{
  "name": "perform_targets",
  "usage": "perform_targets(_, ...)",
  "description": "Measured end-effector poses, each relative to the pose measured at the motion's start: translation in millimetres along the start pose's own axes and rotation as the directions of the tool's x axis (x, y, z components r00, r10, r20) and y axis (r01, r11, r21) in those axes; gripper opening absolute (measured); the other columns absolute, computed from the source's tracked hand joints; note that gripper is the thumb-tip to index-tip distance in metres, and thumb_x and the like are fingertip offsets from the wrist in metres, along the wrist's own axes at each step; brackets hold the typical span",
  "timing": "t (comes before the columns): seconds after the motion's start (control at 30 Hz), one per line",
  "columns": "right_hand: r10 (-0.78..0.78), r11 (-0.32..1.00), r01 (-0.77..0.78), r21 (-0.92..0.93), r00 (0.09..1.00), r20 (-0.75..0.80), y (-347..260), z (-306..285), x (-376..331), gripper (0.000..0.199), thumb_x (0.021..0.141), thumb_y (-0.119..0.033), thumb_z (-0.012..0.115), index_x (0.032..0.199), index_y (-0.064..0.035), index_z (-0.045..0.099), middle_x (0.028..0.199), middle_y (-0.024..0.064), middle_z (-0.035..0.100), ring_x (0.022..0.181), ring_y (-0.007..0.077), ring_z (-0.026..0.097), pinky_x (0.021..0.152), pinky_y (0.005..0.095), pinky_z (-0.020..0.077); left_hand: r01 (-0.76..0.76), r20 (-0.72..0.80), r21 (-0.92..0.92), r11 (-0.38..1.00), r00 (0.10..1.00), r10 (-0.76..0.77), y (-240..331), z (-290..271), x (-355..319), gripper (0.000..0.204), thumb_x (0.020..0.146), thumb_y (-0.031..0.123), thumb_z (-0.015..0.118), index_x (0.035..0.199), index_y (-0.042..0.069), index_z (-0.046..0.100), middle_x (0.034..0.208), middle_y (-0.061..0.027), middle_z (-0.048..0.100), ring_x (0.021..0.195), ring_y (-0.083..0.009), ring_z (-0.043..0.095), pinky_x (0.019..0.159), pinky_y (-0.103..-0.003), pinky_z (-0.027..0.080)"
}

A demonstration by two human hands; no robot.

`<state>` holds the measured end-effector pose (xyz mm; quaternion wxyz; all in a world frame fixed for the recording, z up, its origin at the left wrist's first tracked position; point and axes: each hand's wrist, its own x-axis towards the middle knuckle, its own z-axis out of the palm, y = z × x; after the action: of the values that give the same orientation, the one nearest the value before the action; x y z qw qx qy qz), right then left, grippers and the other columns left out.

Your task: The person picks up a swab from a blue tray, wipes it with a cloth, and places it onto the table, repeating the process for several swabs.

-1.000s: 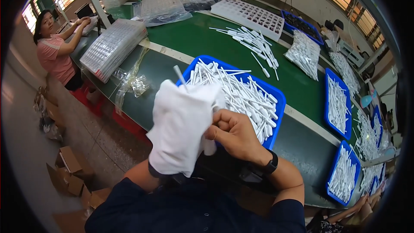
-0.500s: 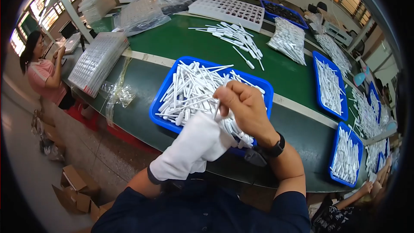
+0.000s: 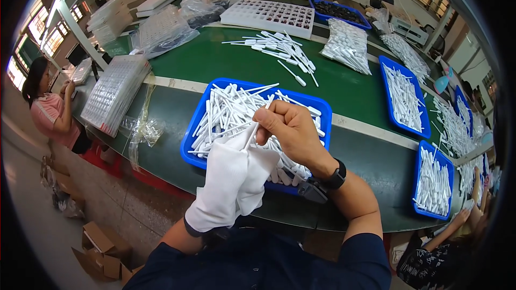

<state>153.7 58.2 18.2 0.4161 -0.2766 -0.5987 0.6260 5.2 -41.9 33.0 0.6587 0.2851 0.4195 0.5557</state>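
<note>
My right hand (image 3: 290,131) is bare, with a dark watch on its wrist. Thumb and fingers pinch a thin white plastic dropper (image 3: 251,135). The dropper's lower end runs into a fold of the loose white glove on my left hand (image 3: 231,174), which is closed around it; the glove hides the fingers. Both hands are over the near part of a blue tray (image 3: 189,140) heaped with white droppers (image 3: 230,106). A dark clip-like object (image 3: 313,190) sits beside the tray's near right edge, under my right wrist.
Loose droppers (image 3: 285,48) lie on the green belt (image 3: 215,53) beyond, near a filled bag (image 3: 348,48) and a white holed rack (image 3: 269,16). More blue trays (image 3: 434,182) stand right. Stacked clear trays (image 3: 115,94) and a co-worker (image 3: 54,104) are left; another person's arms (image 3: 459,220) show lower right.
My left hand has turned more upright, its gloved fingers pointing farther away from me. The right hand has shifted slightly left and down with the dropper. The whole view has shifted a little.
</note>
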Motion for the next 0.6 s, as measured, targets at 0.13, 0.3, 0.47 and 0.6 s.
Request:
perform_targets(0.13,0.0,1.0,0.0,0.023,1.0,0.006,3.9,3.2,0.4,0.025,0.105,-0.019,0.062,0.094,0.0024,0.067,0.076,0.0072,0.071,0.068,0.0099,0.067,0.066,0.0241,0.0533,-0.009,-0.008,0.022,1.0,1.0,0.01,2.0,-2.7,3.0,0.019,0.105,0.011,0.048,0.11,0.005,0.065,0.081,0.0013,0.062,0.066,-0.0045,0.058,0.055,-0.021,0.045)
perform_targets(0.3,0.002,0.999,-0.002,0.04,1.0,0.016,4.1,7.6,-1.4,0.026,0.105,-0.022,0.063,0.09,0.0003,0.066,0.075,0.0058,0.072,0.068,0.0085,0.066,0.066,0.0241,0.0523,-0.082,-0.008,0.197,0.977,0.996,0.085,1.1,-10.0,3.8,0.02,0.103,0.009,0.048,0.111,0.004,0.066,0.085,-0.0006,0.064,0.068,-0.0056,0.061,0.055,-0.023,0.048)
perform_targets(0.47,-0.007,1.0,0.007,-0.005,1.0,0.003,1.5,5.5,-0.9,0.025,0.105,-0.019,0.064,0.092,0.0024,0.066,0.076,0.007,0.072,0.067,0.0102,0.067,0.065,0.0242,0.0539,-0.121,0.072,0.267,0.956,0.992,0.106,2.0,-10.5,6.1,0.02,0.101,0.007,0.048,0.11,0.002,0.065,0.086,-0.0023,0.065,0.071,-0.008,0.064,0.056,-0.024,0.051)
perform_targets(0.6,0.013,1.0,-0.013,-0.006,1.0,-0.005,1.2,4.6,-0.2,0.028,0.105,-0.023,0.064,0.088,0.0,0.064,0.073,0.0051,0.072,0.068,0.0075,0.065,0.065,0.0246,0.0516,-0.051,0.053,0.2,0.978,0.998,0.042,2.2,-9.9,3.9,0.019,0.1,0.009,0.049,0.107,0.001,0.065,0.086,-0.0027,0.065,0.072,-0.0096,0.065,0.059,-0.025,0.053)
